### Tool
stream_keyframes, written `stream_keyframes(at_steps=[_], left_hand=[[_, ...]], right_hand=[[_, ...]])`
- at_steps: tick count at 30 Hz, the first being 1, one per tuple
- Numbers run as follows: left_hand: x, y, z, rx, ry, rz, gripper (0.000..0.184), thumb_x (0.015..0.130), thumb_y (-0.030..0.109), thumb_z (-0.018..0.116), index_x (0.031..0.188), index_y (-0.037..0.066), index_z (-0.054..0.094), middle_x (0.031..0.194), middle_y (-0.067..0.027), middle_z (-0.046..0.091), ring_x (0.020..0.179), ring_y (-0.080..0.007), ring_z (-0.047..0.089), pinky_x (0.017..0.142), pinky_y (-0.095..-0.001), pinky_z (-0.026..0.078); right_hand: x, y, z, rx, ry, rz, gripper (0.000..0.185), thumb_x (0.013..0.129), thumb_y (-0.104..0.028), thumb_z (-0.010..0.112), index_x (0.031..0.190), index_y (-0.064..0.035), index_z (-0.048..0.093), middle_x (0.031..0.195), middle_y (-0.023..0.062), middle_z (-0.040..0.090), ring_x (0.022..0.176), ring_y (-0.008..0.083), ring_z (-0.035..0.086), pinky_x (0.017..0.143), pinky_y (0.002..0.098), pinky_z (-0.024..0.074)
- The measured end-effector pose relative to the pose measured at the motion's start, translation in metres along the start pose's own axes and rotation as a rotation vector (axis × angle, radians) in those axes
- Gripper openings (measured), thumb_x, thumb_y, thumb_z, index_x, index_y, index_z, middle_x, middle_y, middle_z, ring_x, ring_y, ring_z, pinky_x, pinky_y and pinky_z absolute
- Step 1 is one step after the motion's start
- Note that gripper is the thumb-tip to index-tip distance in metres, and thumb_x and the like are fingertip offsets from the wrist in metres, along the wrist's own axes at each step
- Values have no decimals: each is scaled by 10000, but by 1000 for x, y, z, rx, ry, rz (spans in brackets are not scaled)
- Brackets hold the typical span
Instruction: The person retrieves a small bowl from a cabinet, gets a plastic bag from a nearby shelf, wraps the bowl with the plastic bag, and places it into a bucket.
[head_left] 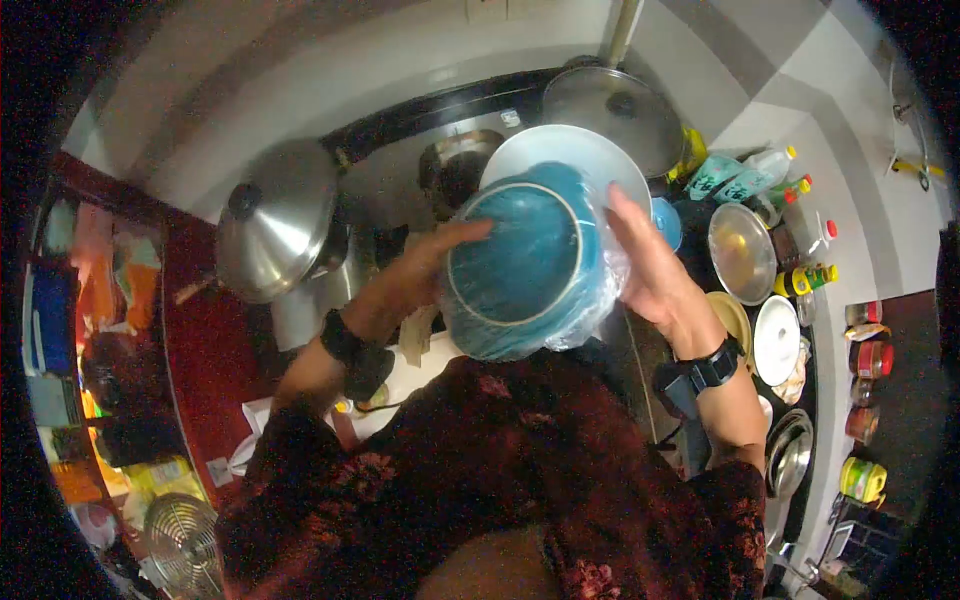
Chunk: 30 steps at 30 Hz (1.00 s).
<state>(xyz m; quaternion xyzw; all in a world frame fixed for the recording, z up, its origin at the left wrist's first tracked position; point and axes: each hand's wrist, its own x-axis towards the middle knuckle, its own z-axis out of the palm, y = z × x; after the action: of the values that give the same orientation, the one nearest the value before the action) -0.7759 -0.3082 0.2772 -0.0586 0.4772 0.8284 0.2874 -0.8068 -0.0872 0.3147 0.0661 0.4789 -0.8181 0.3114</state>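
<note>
In front of my chest, a blue bowl [515, 265] is tilted so its base and pale foot ring face me. Clear plastic wrap [602, 300] clings around it and bunches loosely at the lower right. My left hand [415, 265] grips the bowl's left side, with a finger reaching over onto the base. On the opposite side, my right hand [650, 260] presses against the wrapped edge, thumb side up. Just behind the bowl is a white plate [565, 145], partly covered by it. What lies inside the bowl is hidden.
A large lidded pan [280, 225] stands on the left, and a dark pot [450, 165] sits at the back. A wide glass lid [610, 110] is at the back right. Bottles [770, 175], a steel dish [742, 255] and a white dish [776, 340] crowd the right side.
</note>
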Motion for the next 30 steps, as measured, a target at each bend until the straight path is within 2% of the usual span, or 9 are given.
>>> stream_keyframes(at_steps=[2,4,5,8,15,18,20,22,30], left_hand=[[-1,2,-6,16,123,66,477,818,317,565,1181,27,460,1120,-107,548,979,-205,561,857,-338,461],[11,-2,-29,-49,55,49,468,813,316,570,1168,29,467,1103,-105,555,963,-204,566,851,-335,464],[15,0,-29,-125,-9,28,460,809,315,576,1156,31,474,1086,-102,561,948,-204,571,845,-333,468],[-4,9,18,-97,228,148,450,811,307,574,1151,30,474,1099,-104,553,950,-209,569,844,-335,468],[10,-3,11,-53,212,257,453,816,298,566,1157,19,462,1106,-119,540,974,-218,554,863,-351,453],[11,-7,8,-58,83,263,459,818,300,559,1157,7,458,1091,-128,543,979,-223,551,866,-361,448],[3,-4,24,-92,284,229,466,812,303,556,1156,5,459,1089,-129,545,967,-231,556,845,-359,459],[7,-9,8,-149,244,210,468,806,304,559,1158,12,459,1087,-126,547,962,-231,558,842,-358,460],[1,-9,9,-259,229,125,454,791,307,572,1141,33,486,1064,-95,560,967,-224,556,861,-352,448]], right_hand=[[3,0,-22,63,-64,32,400,820,-331,585,1106,-63,503,1015,60,559,858,130,563,700,289,489],[-8,5,-31,-746,284,-643,319,814,-249,604,1051,-52,523,951,52,570,772,97,550,628,239,459],[-15,8,-32,-724,292,-732,209,792,-157,621,942,-28,553,809,40,587,646,63,524,543,210,420],[-31,23,-17,-944,250,-797,128,772,-124,631,820,-20,573,683,35,577,560,71,518,492,214,416],[-29,16,-17,-1051,354,-875,97,741,-90,631,783,-18,582,641,53,577,514,102,531,474,238,427],[-17,17,-33,-957,297,-700,97,749,-88,611,789,-6,579,669,49,586,521,128,556,486,248,443],[-10,17,-47,-716,186,-578,103,759,-102,598,815,-17,579,705,38,592,538,132,569,500,247,471],[-8,15,-54,-133,105,-115,107,774,-119,587,844,-38,579,737,30,592,559,113,570,517,236,496],[1,53,-57,-499,-339,86,191,838,-217,551,900,-40,585,830,51,612,592,96,572,515,213,495]])
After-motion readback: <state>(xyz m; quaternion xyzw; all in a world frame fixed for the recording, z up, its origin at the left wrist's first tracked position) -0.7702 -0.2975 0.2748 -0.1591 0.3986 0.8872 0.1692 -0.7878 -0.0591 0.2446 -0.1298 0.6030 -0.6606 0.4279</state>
